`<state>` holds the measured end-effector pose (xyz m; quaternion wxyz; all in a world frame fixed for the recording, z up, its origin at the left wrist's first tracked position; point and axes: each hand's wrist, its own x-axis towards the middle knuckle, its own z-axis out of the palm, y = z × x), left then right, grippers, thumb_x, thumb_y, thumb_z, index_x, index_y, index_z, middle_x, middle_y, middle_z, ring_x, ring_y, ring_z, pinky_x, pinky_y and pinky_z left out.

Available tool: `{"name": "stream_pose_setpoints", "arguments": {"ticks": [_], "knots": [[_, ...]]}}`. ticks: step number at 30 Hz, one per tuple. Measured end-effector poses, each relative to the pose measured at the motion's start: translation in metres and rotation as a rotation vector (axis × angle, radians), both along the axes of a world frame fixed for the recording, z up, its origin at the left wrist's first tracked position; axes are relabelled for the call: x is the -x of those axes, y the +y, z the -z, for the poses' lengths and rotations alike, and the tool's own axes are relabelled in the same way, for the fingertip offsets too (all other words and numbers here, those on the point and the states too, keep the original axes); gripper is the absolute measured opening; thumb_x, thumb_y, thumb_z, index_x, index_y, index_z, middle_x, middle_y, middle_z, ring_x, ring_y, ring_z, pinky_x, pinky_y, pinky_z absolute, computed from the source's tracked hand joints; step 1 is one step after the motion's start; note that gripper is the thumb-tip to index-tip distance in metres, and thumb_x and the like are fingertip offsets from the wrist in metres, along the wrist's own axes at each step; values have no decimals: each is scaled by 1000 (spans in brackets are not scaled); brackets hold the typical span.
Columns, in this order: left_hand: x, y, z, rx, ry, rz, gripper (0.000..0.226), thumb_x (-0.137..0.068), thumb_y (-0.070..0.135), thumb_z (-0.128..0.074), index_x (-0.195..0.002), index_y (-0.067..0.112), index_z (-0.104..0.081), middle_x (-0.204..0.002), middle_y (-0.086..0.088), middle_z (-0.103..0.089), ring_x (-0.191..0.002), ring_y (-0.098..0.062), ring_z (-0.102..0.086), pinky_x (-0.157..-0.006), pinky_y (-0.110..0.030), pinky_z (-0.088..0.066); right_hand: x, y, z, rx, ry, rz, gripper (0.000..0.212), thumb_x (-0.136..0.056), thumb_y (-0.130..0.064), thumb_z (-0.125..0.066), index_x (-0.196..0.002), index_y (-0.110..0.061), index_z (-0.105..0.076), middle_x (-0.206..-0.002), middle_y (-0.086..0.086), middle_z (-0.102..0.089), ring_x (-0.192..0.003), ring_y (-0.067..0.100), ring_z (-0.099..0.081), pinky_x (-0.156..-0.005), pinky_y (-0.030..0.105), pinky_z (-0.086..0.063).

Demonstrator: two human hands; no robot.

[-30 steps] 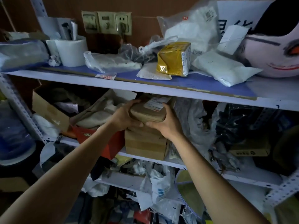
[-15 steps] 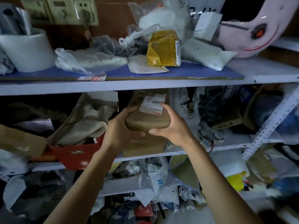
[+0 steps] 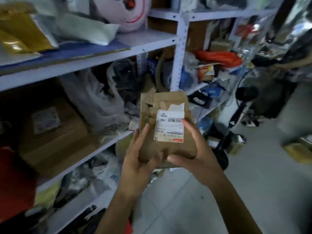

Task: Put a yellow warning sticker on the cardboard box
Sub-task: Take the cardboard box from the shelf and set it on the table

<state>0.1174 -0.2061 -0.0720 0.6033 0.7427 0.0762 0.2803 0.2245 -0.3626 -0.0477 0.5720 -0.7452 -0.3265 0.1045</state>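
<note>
Both hands grip a worn cardboard box [image 3: 168, 132] in mid-air, right of the shelf [image 3: 84, 63]. Left hand [image 3: 138, 159] clasps its left edge; right hand [image 3: 194, 152] wraps its near right corner, fingers on the shipping label [image 3: 168, 125].

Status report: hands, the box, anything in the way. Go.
Left hand and right hand both gripping the cardboard box, clear of the shelf. White shipping label on its face; no yellow sticker visible. Nothing blocking.
</note>
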Motion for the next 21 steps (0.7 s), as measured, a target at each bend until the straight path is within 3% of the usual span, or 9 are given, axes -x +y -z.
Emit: {"name": "stream_pose_setpoints", "arguments": {"ticks": [2,5,7,10,13,16,19,21], "knots": [[-29,-38,5,35,21,114,68,-82,30,-72,-144,40,-45,-156,5,-39,-144,-13,-40,-108,-40,-48,-14,-48,4,43,-23,88,102,-60,-45,-86,-146,-51,-31,-155,-23,-34,-138,1,-42,-111,41,-45],[-74,-95,9,-28,76,200,72,-75,42,-67,-144,37,-45,-153,7,-43,-137,-6,-47,-105,-31,-50,-31,-115,14,53,-47,224,109,-57,-58,-86,-148,-48,-28,-161,-18,-24,-146,9,-34,-111,45,-44],[-102,-130,12,-60,115,276,72,-75,37,-67,-143,38,-46,-152,10,-45,-135,-4,-48,-106,-31,-49,-39,-156,24,24,-48,308,105,-60,-62,-82,-149,-49,-26,-162,-11,-25,-150,16,-29,-112,49,-42],[-135,-181,20,-63,135,409,69,-76,23,-67,-141,37,-48,-144,8,-53,-128,-3,-53,-101,-26,-51,-45,-209,41,-35,-8,445,98,-67,-52,-81,-148,-52,-26,-161,-11,-26,-149,12,-29,-114,46,-41],[-166,-230,33,-72,150,523,71,-76,30,-69,-143,36,-46,-147,7,-50,-133,-7,-50,-107,-37,-48,-54,-257,53,-20,-33,588,93,-73,-45,-76,-152,-43,-27,-164,-9,-22,-152,8,-21,-120,43,-32],[-186,-276,44,-28,209,638,77,-74,33,-70,-145,38,-43,-147,5,-50,-133,-8,-51,-108,-41,-47,-61,-305,55,46,-18,701,91,-74,-37,-77,-151,-40,-27,-165,-7,-19,-152,-1,-7,-123,29,-20],[-202,-313,54,15,272,756,79,-72,34,-69,-145,42,-42,-148,6,-51,-134,-10,-51,-108,-45,-47,-66,-344,56,136,-11,736,90,-75,-31,-77,-150,-39,-26,-165,-5,-17,-151,-4,-5,-119,14,-18],[-215,-332,58,6,291,809,77,-73,31,-71,-143,45,-43,-148,5,-50,-136,-13,-49,-108,-45,-46,-70,-363,62,137,12,765,89,-76,-33,-76,-151,-38,-27,-165,-6,-17,-152,-4,-3,-117,10,-17]]}}
